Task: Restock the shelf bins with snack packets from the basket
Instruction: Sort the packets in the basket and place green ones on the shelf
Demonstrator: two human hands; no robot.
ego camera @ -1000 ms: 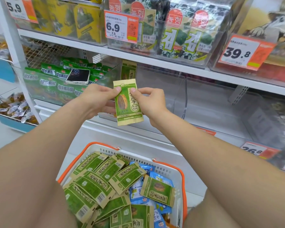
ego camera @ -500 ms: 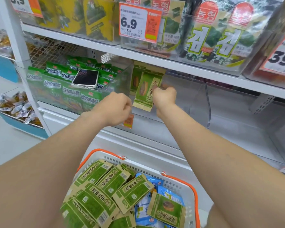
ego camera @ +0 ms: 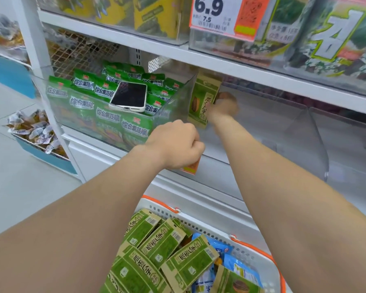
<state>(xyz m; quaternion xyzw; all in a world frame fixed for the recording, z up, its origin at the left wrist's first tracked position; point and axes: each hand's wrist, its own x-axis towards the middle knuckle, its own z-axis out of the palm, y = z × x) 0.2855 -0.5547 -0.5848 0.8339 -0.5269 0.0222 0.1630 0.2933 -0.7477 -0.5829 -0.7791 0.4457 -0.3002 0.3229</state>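
While your right hand (ego camera: 221,107), blurred at one o'clock, pinches a green seed packet (ego camera: 203,102) in its fingers inside the clear bin (ego camera: 262,123), your left hand (ego camera: 175,144) is curled on nothing. That bin shows two packets; the basket (ego camera: 251,252) at six o'clock keeps about eight green, three blue.

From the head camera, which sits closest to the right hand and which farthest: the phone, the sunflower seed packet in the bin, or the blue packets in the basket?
1. Sunflower seed packet, at the right hand.
2. Phone, left, on green bags.
3. Blue packets, below in the basket.
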